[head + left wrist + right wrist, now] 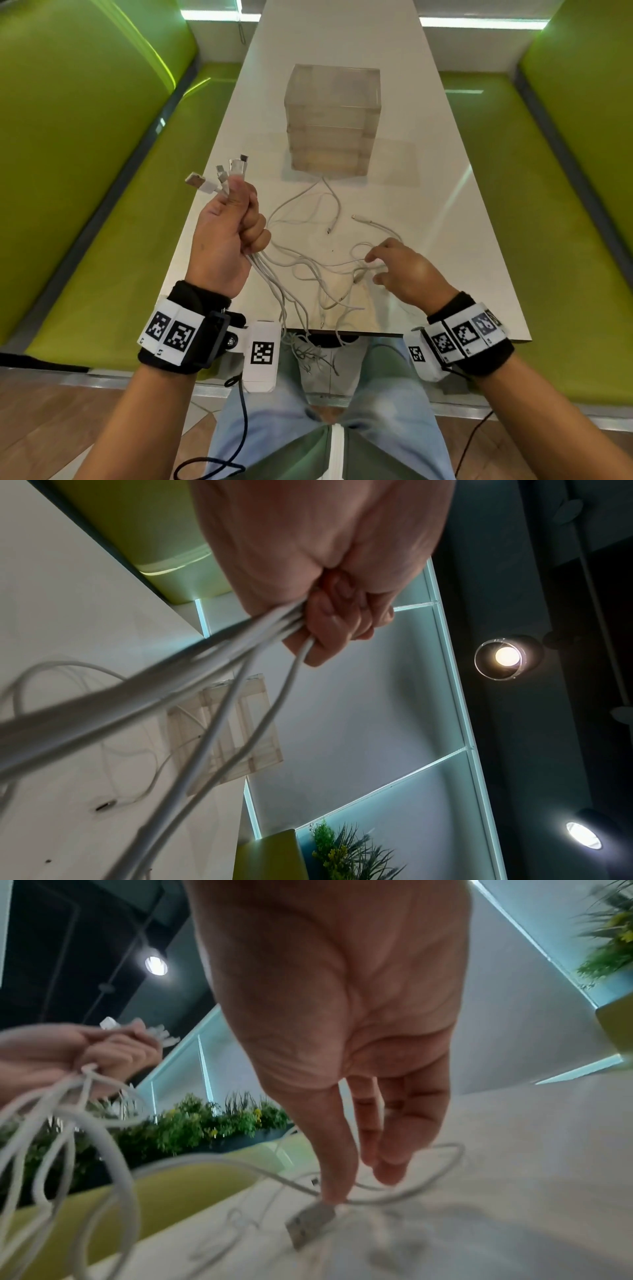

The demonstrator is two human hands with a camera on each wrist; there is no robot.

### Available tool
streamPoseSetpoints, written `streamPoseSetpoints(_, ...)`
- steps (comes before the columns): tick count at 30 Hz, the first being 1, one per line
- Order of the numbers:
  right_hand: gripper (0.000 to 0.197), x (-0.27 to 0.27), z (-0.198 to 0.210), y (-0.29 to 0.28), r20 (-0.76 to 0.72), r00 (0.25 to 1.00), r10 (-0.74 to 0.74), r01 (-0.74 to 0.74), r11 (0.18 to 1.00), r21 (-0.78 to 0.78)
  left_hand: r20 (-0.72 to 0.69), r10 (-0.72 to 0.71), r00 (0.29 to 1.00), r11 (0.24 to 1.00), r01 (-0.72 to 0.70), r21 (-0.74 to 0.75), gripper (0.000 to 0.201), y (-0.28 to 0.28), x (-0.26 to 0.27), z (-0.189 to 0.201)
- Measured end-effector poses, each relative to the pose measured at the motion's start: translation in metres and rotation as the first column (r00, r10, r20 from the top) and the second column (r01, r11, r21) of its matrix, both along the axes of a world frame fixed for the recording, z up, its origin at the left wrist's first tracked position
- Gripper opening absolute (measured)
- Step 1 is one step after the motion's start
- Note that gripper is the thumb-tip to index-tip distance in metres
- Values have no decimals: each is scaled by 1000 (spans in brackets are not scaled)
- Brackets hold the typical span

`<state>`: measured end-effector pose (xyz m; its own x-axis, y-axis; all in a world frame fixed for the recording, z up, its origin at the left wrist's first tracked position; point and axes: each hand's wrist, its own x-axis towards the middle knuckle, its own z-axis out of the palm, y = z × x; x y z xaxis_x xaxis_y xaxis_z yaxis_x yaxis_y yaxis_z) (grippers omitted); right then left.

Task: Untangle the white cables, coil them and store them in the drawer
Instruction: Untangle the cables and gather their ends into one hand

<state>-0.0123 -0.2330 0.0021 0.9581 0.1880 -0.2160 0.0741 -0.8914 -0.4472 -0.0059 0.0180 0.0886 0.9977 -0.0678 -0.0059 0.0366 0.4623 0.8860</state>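
Observation:
Several white cables (308,270) lie tangled on the white table (435,212), and some hang over its near edge. My left hand (239,222) is raised left of the tangle and grips a bundle of cable ends in a fist; their plugs (219,174) fan out above it. From below, the left hand (335,620) shows cables (143,710) running out of the fist. My right hand (378,269) hovers low over the tangle's right side, fingers pointing down. Its index fingertip (330,1196) touches the back of a USB plug (310,1223). The translucent drawer unit (332,120) stands mid-table with its drawers closed.
Green upholstered benches (102,205) (555,212) flank the narrow table. A loose cable end (358,217) lies right of centre, between the tangle and the drawer unit. The table's near edge is at my lap. Plants (205,1123) stand beyond the bench.

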Motion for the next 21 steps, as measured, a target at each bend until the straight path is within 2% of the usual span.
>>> streamPoseSetpoints(4, 19, 6, -11, -1, -49, 997, 51, -58, 987, -152, -3, -25, 1000, 999, 25, 41, 26, 0, -2, -5)
streamPoseSetpoints(7, 11, 3, -2, -10, -76, 994, 84, -92, 989, -113, -21, -22, 1000, 997, 24, 67, 25, 2, -3, -10)
streamPoseSetpoints(9, 9, 3, 12, -15, -47, 995, 88, -90, 995, -42, -37, -29, 999, 995, 32, 92, 23, 0, -3, -13)
streamPoseSetpoints(13, 8, 8, 42, -21, -11, 999, -53, 54, 981, 186, -78, -59, 995, 992, 67, 106, 16, -8, -5, -16)
streamPoseSetpoints(16, 8, 14, 58, -20, 173, 969, -175, 114, 942, 315, -88, -90, 992, 986, 101, 130, 18, -12, -6, -17)
streamPoseSetpoints(17, 7, 15, 63, -18, 193, 961, -200, 114, 917, 382, -83, -98, 992, 983, 110, 150, 18, -13, -6, -17)
streamPoseSetpoints(21, 2, 14, 72, -8, 112, 982, -153, 69, 839, 539, -78, -109, 991, 958, 126, 258, 33, -20, -7, -16)
